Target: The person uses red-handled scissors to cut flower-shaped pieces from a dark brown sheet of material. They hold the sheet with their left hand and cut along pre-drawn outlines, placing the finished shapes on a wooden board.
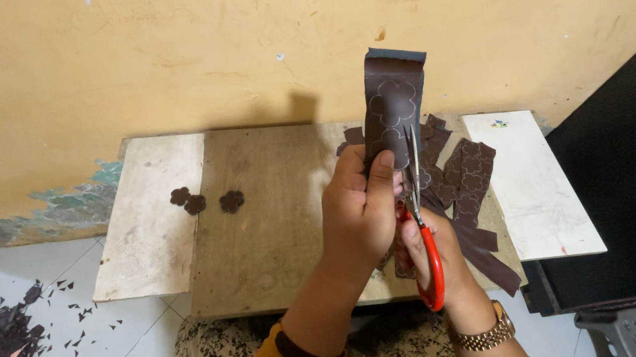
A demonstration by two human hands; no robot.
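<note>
I see my left hand [360, 210] gripping a dark brown strip [393, 104] upright above the desk [258, 229]; my right hand [431, 258] clenches red scissors [426, 246] cutting it. Three cut flowers [204, 200] lie left of the strip, more strips [466, 186] wait right.

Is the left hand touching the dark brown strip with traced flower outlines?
Touching. The head view shows the left hand gripping the dark brown strip, thumb pressed on its lower face.
</note>
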